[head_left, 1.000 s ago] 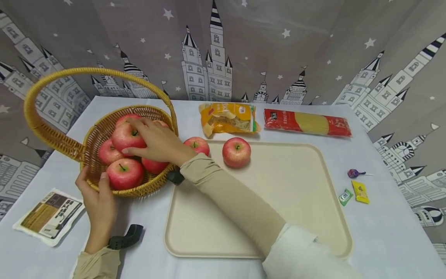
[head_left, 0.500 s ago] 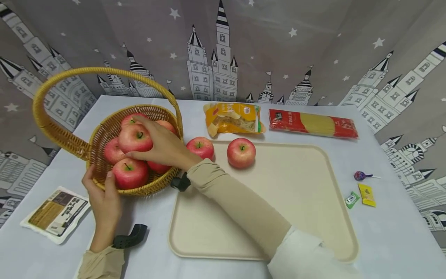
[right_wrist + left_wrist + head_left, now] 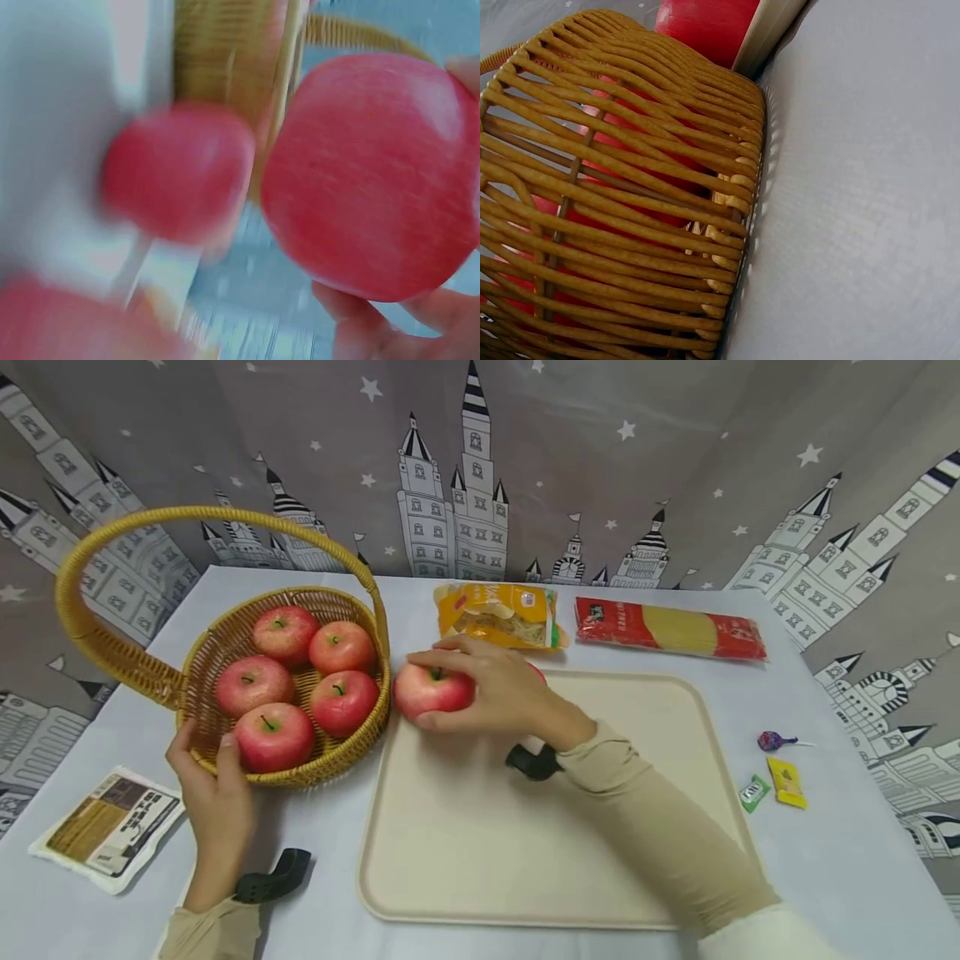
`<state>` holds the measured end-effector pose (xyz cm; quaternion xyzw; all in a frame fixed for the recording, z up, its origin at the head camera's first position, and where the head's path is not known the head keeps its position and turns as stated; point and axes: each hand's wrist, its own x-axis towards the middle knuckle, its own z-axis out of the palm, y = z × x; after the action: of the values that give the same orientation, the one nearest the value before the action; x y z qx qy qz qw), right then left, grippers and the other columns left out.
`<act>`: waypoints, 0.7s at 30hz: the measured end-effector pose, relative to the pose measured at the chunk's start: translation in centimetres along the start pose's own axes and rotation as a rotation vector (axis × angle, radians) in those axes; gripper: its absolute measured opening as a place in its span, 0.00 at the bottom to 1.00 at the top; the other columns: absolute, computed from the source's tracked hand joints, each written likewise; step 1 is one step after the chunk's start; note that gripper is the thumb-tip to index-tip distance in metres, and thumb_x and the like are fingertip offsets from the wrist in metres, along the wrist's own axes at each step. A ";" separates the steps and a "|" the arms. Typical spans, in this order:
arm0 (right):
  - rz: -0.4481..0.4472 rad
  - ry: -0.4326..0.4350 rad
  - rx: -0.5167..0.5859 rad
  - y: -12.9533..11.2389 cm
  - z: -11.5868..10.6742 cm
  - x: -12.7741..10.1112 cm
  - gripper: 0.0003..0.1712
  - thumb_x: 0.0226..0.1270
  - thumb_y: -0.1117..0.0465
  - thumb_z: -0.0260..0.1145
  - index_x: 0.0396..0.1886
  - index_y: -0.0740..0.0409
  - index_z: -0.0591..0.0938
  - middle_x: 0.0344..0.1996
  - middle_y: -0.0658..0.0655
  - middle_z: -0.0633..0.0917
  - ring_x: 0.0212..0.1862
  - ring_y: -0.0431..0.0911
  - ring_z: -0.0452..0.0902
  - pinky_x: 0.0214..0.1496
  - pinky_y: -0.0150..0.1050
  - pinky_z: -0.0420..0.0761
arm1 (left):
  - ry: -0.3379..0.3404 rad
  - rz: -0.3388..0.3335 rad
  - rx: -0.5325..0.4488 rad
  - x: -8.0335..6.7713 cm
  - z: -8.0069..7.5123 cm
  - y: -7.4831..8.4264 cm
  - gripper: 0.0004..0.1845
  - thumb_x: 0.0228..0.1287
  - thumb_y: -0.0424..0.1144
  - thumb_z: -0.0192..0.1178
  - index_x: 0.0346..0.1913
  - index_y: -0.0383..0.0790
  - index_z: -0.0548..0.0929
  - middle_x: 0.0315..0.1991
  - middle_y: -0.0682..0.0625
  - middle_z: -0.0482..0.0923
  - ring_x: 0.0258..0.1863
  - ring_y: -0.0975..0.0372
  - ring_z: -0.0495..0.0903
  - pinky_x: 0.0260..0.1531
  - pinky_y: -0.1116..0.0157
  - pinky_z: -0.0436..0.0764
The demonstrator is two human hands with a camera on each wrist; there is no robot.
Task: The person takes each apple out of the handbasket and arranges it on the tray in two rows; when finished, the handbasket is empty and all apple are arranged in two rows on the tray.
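My right hand [image 3: 498, 689] grips a red apple [image 3: 433, 689] above the left back corner of the beige tray [image 3: 555, 835]. In the right wrist view that held apple [image 3: 367, 176] looks large, with fingers at its lower and upper right edge. Two more apples lie beyond it there, a blurred apple [image 3: 180, 172] and another blurred apple [image 3: 67, 326]; the head view mostly hides them. My left hand [image 3: 217, 814] holds the near left rim of the wicker basket [image 3: 330, 772], where several apples [image 3: 273, 737] sit. Only basket weave [image 3: 622, 187] fills the left wrist view, no fingers.
Behind the tray lie an orange snack bag [image 3: 495, 610] and a red noodle packet [image 3: 667, 628]. A lollipop [image 3: 772, 741], a green candy [image 3: 754, 793] and a yellow candy [image 3: 787, 782] are to the right. At far left is a flat packet [image 3: 108, 828]. The basket's tall handle [image 3: 225, 514] arches up.
My right hand has lifted the top apple out of the basket and carried it right, over the tray. My left hand stays on the basket rim.
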<state>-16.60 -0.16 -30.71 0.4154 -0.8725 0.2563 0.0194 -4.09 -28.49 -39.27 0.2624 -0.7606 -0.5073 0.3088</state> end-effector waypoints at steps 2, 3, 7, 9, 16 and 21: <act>0.066 0.014 0.001 2.1 -1.5 -2.0 0.35 0.46 0.33 0.64 0.57 0.31 0.72 0.55 0.45 0.74 0.56 0.41 0.68 0.51 0.42 0.74 | 0.004 -0.009 0.002 0.0 0.1 0.0 0.25 0.66 0.42 0.42 0.66 0.45 0.54 0.68 0.46 0.53 0.68 0.65 0.52 0.67 0.70 0.47; 0.107 0.020 -0.005 3.1 -2.3 -3.1 0.35 0.46 0.34 0.64 0.57 0.31 0.72 0.55 0.45 0.73 0.56 0.42 0.68 0.51 0.43 0.74 | 0.003 -0.015 0.007 0.0 0.1 0.0 0.25 0.66 0.42 0.42 0.66 0.45 0.54 0.68 0.46 0.53 0.68 0.65 0.51 0.67 0.70 0.47; 0.282 0.043 -0.045 7.2 -4.7 -6.7 0.37 0.44 0.36 0.67 0.58 0.34 0.72 0.56 0.47 0.73 0.56 0.46 0.68 0.49 0.47 0.76 | 0.005 -0.015 0.015 0.1 0.1 -0.1 0.25 0.66 0.42 0.41 0.65 0.45 0.54 0.68 0.46 0.53 0.68 0.65 0.51 0.67 0.70 0.47; 0.358 0.030 -0.080 8.9 -5.4 -8.1 0.38 0.44 0.36 0.68 0.58 0.36 0.72 0.56 0.50 0.73 0.56 0.48 0.68 0.48 0.49 0.76 | 0.011 -0.013 0.015 0.1 -0.1 -0.2 0.25 0.66 0.42 0.41 0.65 0.45 0.54 0.68 0.45 0.53 0.68 0.65 0.52 0.67 0.71 0.47; 0.469 -0.049 -0.104 13.0 -4.9 -10.6 0.40 0.47 0.39 0.68 0.61 0.45 0.69 0.60 0.58 0.70 0.59 0.57 0.64 0.51 0.56 0.73 | 0.036 -0.013 0.005 0.1 -0.3 -0.3 0.25 0.66 0.41 0.41 0.65 0.44 0.55 0.67 0.45 0.54 0.68 0.65 0.53 0.66 0.71 0.47; 0.452 -0.055 -0.119 13.8 -3.9 -11.8 0.40 0.50 0.40 0.66 0.63 0.48 0.67 0.61 0.60 0.67 0.60 0.58 0.65 0.52 0.58 0.72 | 0.009 -0.002 0.004 0.1 0.1 -0.3 0.25 0.66 0.42 0.42 0.65 0.44 0.54 0.68 0.44 0.54 0.68 0.65 0.53 0.66 0.71 0.48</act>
<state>-19.76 17.30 -36.20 0.2143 -0.9572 0.1910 -0.0379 -4.18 -28.65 -39.56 0.2661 -0.7600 -0.5047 0.3113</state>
